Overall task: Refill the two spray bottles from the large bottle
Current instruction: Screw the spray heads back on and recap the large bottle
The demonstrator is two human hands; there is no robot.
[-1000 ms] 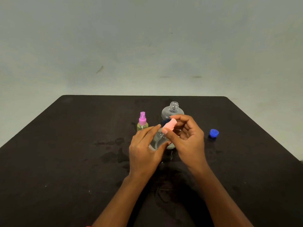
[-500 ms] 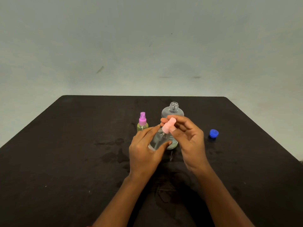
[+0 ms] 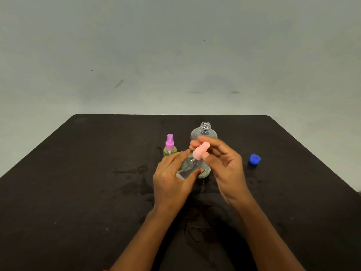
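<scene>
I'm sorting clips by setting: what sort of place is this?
Probably a bare staged workspace: a dark matte table against a plain scuffed grey wall, holding a large clear plastic bottle, a purple-topped small spray bottle and a blue screw cap.

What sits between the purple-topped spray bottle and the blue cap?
In the head view, the uncapped large bottle, and before it the pink-topped spray bottle held by the left hand and right hand.

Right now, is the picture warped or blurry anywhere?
Head view: the wide lens splays the table edges outward; light is dim and even, shadows faint; the right hand on the pink cap looks slightly soft; the clear spray bottle in the left hand fades into the dark top.
</scene>
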